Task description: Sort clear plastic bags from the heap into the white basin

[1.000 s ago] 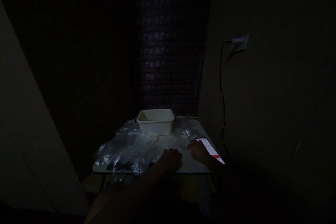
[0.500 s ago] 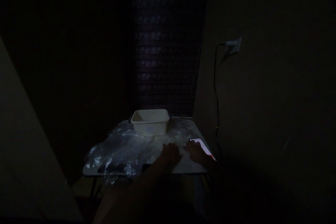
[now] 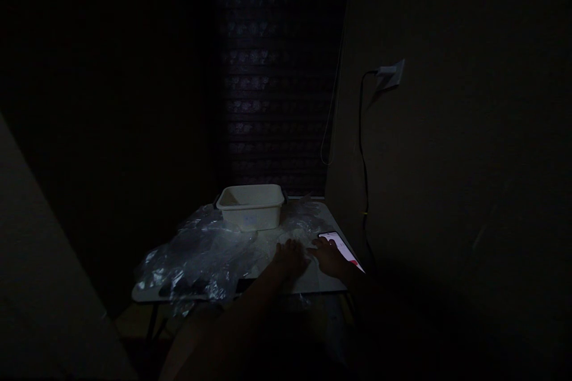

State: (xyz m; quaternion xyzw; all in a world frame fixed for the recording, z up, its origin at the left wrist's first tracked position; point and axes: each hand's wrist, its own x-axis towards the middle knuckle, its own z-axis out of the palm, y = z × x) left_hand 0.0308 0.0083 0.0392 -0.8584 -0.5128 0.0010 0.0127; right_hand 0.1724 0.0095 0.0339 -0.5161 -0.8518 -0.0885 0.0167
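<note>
From where I stand, the clear plastic sheeting [image 3: 201, 250] lies crumpled and loose over the left half of the surface [image 3: 322, 281], glinting in its folds (hard to say in this gloom whether it's one piece or several). It droops over the near edge close to the near left corner, and thinner, flatter stretches reach toward the far right corner. The phone [image 3: 342, 247] lies face up, slanted along the right edge, screen lit pale with a red patch toward its near end.
</note>
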